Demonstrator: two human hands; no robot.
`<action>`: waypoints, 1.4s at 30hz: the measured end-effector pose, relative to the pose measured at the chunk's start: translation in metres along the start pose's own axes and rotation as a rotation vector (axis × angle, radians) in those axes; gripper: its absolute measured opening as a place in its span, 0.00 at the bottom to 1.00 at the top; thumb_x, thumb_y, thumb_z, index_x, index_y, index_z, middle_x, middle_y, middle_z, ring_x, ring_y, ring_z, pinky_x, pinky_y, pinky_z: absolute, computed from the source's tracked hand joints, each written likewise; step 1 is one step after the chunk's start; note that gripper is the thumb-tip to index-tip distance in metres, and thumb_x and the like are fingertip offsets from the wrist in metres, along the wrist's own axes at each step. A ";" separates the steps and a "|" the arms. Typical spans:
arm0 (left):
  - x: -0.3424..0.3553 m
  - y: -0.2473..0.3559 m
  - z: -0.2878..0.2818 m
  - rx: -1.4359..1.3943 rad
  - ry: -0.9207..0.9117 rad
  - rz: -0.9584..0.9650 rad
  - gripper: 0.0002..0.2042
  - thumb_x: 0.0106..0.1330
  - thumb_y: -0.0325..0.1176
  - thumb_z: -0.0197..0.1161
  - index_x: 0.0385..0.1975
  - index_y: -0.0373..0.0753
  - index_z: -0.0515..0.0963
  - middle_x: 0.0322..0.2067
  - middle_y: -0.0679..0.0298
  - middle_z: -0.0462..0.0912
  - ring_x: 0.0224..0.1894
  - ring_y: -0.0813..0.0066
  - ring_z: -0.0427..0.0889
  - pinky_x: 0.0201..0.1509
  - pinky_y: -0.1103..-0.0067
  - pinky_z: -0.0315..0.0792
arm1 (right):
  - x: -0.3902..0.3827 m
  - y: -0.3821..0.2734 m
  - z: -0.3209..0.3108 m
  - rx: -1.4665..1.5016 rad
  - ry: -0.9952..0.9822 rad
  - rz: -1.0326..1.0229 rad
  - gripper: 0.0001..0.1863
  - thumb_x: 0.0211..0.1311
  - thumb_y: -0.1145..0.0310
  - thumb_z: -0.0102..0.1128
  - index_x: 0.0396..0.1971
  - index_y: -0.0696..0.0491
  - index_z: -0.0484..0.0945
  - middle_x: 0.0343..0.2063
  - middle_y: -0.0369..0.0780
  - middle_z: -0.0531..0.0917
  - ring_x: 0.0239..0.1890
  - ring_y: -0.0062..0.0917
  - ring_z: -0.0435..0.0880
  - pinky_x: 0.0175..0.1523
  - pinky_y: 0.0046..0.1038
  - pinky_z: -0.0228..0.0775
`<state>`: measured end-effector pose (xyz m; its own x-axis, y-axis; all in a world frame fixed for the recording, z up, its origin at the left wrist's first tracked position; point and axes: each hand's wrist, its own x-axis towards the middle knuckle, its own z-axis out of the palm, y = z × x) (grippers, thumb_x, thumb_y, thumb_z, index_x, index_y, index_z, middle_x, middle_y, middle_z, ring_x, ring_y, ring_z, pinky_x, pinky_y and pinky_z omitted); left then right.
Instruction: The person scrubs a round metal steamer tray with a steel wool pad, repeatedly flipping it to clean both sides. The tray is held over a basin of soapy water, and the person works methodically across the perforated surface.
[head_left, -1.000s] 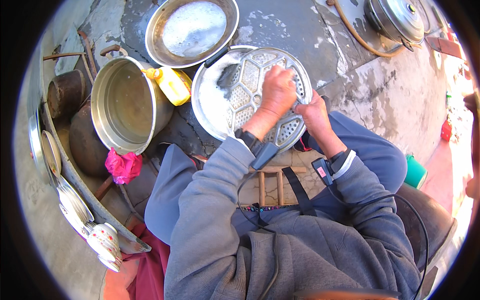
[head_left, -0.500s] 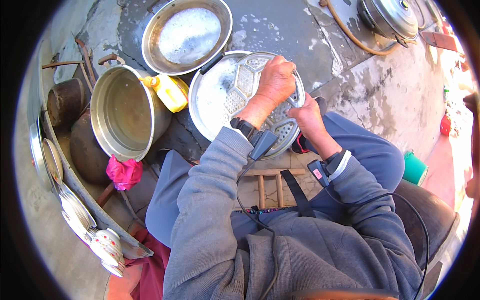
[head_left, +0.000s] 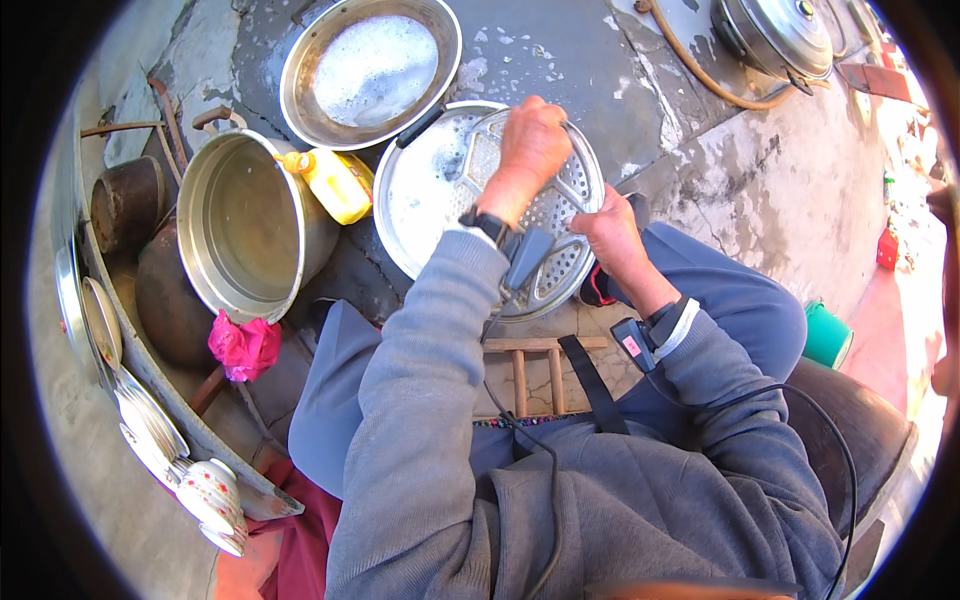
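Note:
A round metal steamer rack (head_left: pixel 548 215), pierced with small holes, rests tilted in a wide metal basin (head_left: pixel 383 215) of white suds. My left hand (head_left: pixel 535 145) is closed in a fist against the rack's upper part; whatever it holds is hidden beneath the fingers. At the rack's right edge my right hand (head_left: pixel 612 238) grips the rim, thumb on top. Beyond stands a second metal basin (head_left: pixel 287 95) with foamy water. A yellow bottle (head_left: pixel 340 188) leans between the basin and a deep metal pot (head_left: pixel 188 235) holding some water.
Left of me are a crumpled pink plastic bag (head_left: pixel 243 345), stacked plates (head_left: pixel 150 420) and a flowered bowl (head_left: pixel 212 490). A lidded pot (head_left: pixel 785 40) and brown hose (head_left: pixel 700 75) lie far right. A green bucket (head_left: pixel 828 337) is beside my right knee.
My left hand has slid a little left and away from me over the rack. My right hand keeps its hold at the rim, and the rack has shifted slightly.

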<state>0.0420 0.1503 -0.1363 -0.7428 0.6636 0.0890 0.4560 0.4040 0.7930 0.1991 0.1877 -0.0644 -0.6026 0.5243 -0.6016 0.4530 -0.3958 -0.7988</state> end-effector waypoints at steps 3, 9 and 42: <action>0.023 -0.044 -0.004 0.199 -0.140 -0.119 0.11 0.55 0.29 0.61 0.36 0.42 0.87 0.40 0.51 0.83 0.45 0.49 0.82 0.52 0.61 0.76 | -0.004 -0.001 0.004 0.008 -0.004 0.006 0.26 0.45 0.87 0.59 0.51 0.63 0.76 0.43 0.40 0.85 0.43 0.24 0.83 0.52 0.25 0.73; -0.013 -0.137 -0.014 0.297 -0.231 -0.466 0.13 0.57 0.31 0.60 0.40 0.42 0.87 0.48 0.46 0.82 0.51 0.47 0.82 0.57 0.63 0.76 | -0.003 -0.001 0.004 -0.013 0.015 0.019 0.26 0.46 0.88 0.58 0.51 0.64 0.75 0.44 0.41 0.85 0.46 0.25 0.83 0.53 0.25 0.72; -0.122 -0.101 -0.006 0.063 0.185 -0.573 0.11 0.50 0.30 0.61 0.33 0.40 0.85 0.34 0.49 0.82 0.40 0.46 0.80 0.47 0.60 0.74 | -0.007 0.010 0.006 -0.074 0.139 -0.120 0.23 0.48 0.85 0.59 0.49 0.61 0.79 0.41 0.39 0.86 0.42 0.22 0.82 0.51 0.24 0.73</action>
<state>0.0840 0.0251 -0.2237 -0.9492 0.2104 -0.2339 -0.0184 0.7052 0.7088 0.2038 0.1757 -0.0685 -0.5609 0.6654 -0.4926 0.4338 -0.2706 -0.8594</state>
